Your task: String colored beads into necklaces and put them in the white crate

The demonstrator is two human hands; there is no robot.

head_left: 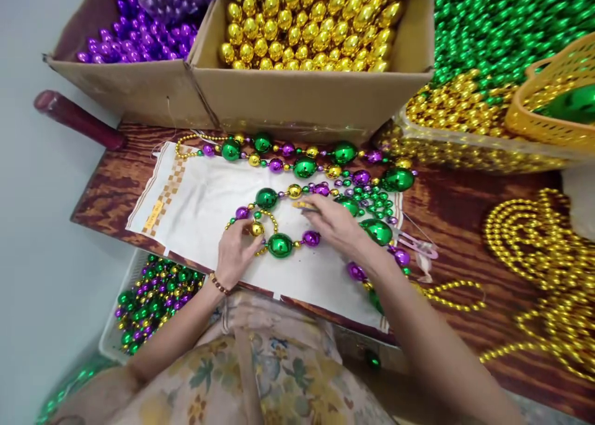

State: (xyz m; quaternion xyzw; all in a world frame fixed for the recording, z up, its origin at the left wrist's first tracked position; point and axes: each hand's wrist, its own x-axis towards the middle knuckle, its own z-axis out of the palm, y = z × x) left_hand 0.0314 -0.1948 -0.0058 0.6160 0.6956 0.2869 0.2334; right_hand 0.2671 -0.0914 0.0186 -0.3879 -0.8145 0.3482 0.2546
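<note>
My left hand (236, 251) is closed in a pinch on a gold bead (256, 229) of a bead necklace (280, 245) with big green, purple and gold beads. A small loop of fine gold beads (273, 219) curls beside those fingertips. My right hand (333, 222) hovers over the cloth to the right, its fingers closed around a slim yellow item (302, 205) whose kind I cannot make out. A white cloth (199, 196) lies under the necklace. Along its far edge runs another bead string (305, 167). Loose small green and lilac beads (372, 201) cluster beyond my right wrist.
Cardboard boxes of purple beads (139, 41) and gold beads (320, 28) stand at the back. Gold bead strands (558, 289) and a pink safety-pin-shaped tool (416, 244) lie right. A yellow basket (520, 106) sits back right; a bin of mixed beads (153, 295) is below left.
</note>
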